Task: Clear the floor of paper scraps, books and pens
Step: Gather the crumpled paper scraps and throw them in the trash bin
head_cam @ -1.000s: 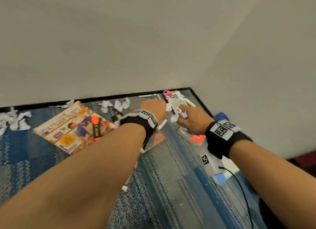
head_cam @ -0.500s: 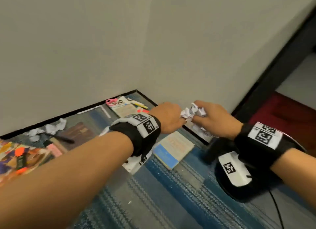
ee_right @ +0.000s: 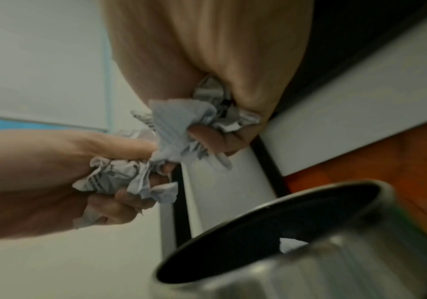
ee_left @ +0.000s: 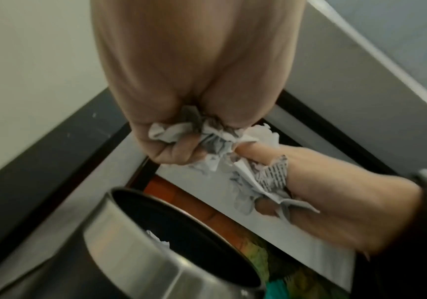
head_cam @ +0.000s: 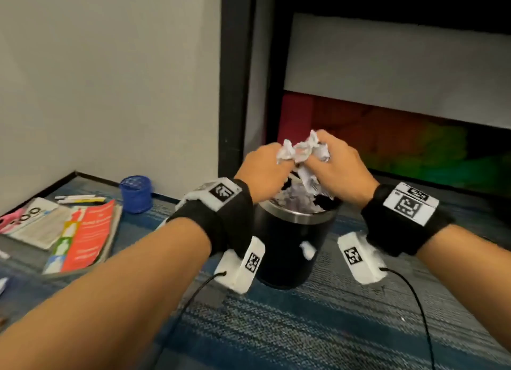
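Observation:
Both hands hold crumpled paper scraps (head_cam: 300, 152) together just above a black bin with a metal rim (head_cam: 293, 217). My left hand (head_cam: 264, 166) grips its wad (ee_left: 181, 131) with curled fingers. My right hand (head_cam: 338, 163) grips printed scraps (ee_right: 181, 121). The two fists touch over the bin's mouth (ee_left: 181, 228). More crumpled paper lies inside the bin (head_cam: 296, 201). A red-and-white book (head_cam: 85, 237), another booklet (head_cam: 38, 226) and pens (head_cam: 80, 199) lie on the carpet at the left.
A blue mesh pen cup (head_cam: 137, 194) stands by the wall behind the books. Pink scissors (head_cam: 9, 220) lie at the far left. A black door frame (head_cam: 235, 79) and a white panel (head_cam: 387, 65) rise behind the bin. A paper scrap (head_cam: 307, 250) clings to the bin's side.
Both hands lifted the scraps off the floor and swung right, from the corner by the books to above the bin. The view turned with them.

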Tool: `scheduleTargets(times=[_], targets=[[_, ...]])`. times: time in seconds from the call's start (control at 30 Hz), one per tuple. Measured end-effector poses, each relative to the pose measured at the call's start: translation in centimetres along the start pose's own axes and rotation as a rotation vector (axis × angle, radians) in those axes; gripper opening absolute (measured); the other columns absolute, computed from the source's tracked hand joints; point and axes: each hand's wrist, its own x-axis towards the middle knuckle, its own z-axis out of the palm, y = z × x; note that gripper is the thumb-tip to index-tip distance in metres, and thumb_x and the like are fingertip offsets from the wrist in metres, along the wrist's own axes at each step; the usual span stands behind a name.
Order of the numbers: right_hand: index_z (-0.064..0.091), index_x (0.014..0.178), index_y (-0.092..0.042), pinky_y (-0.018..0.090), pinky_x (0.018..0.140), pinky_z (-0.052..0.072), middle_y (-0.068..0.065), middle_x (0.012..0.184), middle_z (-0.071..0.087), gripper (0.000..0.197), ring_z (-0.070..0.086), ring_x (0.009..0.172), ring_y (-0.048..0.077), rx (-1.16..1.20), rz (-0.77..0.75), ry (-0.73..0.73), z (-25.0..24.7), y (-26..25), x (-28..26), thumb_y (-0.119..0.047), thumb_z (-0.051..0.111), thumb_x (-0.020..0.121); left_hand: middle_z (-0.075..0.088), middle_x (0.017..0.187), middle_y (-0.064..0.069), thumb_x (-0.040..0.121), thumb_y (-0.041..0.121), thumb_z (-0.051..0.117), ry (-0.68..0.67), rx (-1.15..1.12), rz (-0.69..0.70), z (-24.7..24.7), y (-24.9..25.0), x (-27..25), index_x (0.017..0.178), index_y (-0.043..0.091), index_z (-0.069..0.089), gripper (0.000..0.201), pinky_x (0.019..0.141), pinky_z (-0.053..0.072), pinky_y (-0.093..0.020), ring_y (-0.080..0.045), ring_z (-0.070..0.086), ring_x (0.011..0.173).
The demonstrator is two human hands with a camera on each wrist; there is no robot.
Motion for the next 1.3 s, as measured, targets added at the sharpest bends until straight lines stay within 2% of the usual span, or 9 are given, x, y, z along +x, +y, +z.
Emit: scheduleTargets(times=[0.13, 0.27, 0.33, 0.43, 0.53, 0.77, 0.97, 1.1, 1.3], targets=[[0.058, 0.109, -0.017, 0.031, 0.079, 0.045, -0.003, 0.100, 0.066, 0.040, 0.062, 0.096, 0.017, 0.173, 0.273, 0.126, 1.1, 4.2, 2.0, -0.052, 0.049, 0.093, 0.059, 0.085, -0.002, 0.095, 0.049, 0.047, 0.091, -0.295, -0.109, 2.5, -0.4, 3.5, 0.082, 0.018, 0.055, 0.034, 0.086, 0.047, -0.043, -0.020, 0.056, 0.083], [0.048, 0.134, -0.022, 0.036, 0.104, 0.036, 0.006, 0.133, 0.053, 0.060, 0.048, 0.123, 0.023, 0.148, 0.441, -0.095, 3.3, 6.2, 2.8, -0.061, 0.024, 0.095, 0.049, 0.142, -0.011, 0.067, 0.088, 0.023, -0.090, -0.380, -0.465, 4.9, -1.3, 4.5, 0.139, 0.017, 0.048, 0.104, 0.111, 0.032, -0.048, -0.027, 0.046, 0.130], [0.060, 0.113, -0.018, 0.032, 0.095, 0.040, 0.009, 0.118, 0.060, 0.038, 0.054, 0.114, 0.025, 0.019, 0.393, -0.181, 3.4, 6.4, 2.9, -0.044, 0.037, 0.098, 0.058, 0.131, -0.016, 0.089, 0.063, 0.027, -0.142, -0.270, -0.444, 5.2, -1.2, 4.5, 0.127, 0.009, 0.058, 0.073, 0.106, 0.039, -0.047, -0.031, 0.054, 0.120], [0.054, 0.132, -0.018, 0.031, 0.101, 0.039, 0.007, 0.130, 0.058, 0.048, 0.051, 0.124, 0.023, -0.170, 0.288, -0.315, 3.0, 6.4, 2.7, -0.031, 0.065, 0.087, 0.068, 0.108, -0.015, 0.094, 0.022, 0.045, -0.154, -0.016, -0.336, 5.3, -1.4, 4.6, 0.108, 0.004, 0.068, 0.032, 0.093, 0.051, -0.045, -0.033, 0.063, 0.102], [0.051, 0.135, -0.022, 0.034, 0.101, 0.040, 0.012, 0.126, 0.053, 0.059, 0.050, 0.121, 0.029, -0.291, 0.217, -0.203, 2.3, 6.0, 2.6, -0.032, 0.072, 0.081, 0.068, 0.106, -0.013, 0.095, 0.020, 0.046, -0.077, 0.081, -0.292, 4.6, -1.7, 4.6, 0.113, 0.011, 0.068, 0.030, 0.083, 0.058, -0.043, -0.032, 0.067, 0.094], [0.061, 0.085, -0.016, 0.028, 0.071, 0.042, 0.000, 0.091, 0.050, 0.012, 0.051, 0.079, 0.013, -0.191, -0.271, 0.152, 5.6, 0.8, -2.5, -0.028, 0.064, 0.084, 0.070, 0.075, 0.000, 0.089, 0.021, 0.053, 0.178, -0.030, -0.128, 0.4, -5.2, 0.5, 0.085, 0.024, 0.067, 0.014, 0.072, 0.058, -0.043, -0.022, 0.068, 0.068], [0.057, 0.092, -0.016, 0.037, 0.067, 0.048, 0.003, 0.091, 0.053, 0.014, 0.058, 0.082, 0.024, -0.226, -0.437, -0.365, 16.9, 1.2, -9.2, -0.029, 0.051, 0.089, 0.069, 0.082, -0.009, 0.093, 0.021, 0.053, 0.109, 0.174, -0.298, 0.4, -14.8, -8.9, 0.091, 0.014, 0.061, 0.011, 0.076, 0.051, -0.040, -0.029, 0.065, 0.079], [0.045, 0.133, -0.011, 0.043, 0.089, 0.045, 0.013, 0.131, 0.045, 0.039, 0.051, 0.117, 0.035, -0.640, -0.269, -0.937, 22.5, 5.3, -11.9, -0.009, 0.044, 0.094, 0.069, 0.087, -0.016, 0.096, 0.026, 0.049, -0.112, 0.239, -0.568, 1.4, -21.2, -16.0, 0.090, 0.013, 0.059, 0.017, 0.075, 0.053, -0.041, -0.034, 0.066, 0.081], [0.046, 0.127, 0.004, 0.041, 0.094, 0.044, 0.020, 0.128, 0.046, 0.034, 0.049, 0.119, 0.035, -0.890, -0.259, -0.998, 25.4, 7.0, -14.6, 0.004, 0.033, 0.096, 0.068, 0.097, -0.011, 0.096, 0.023, 0.049, -0.221, 0.235, -0.753, 0.6, -24.7, -22.9, 0.086, 0.017, 0.054, 0.014, 0.074, 0.048, -0.035, -0.029, 0.064, 0.085]])
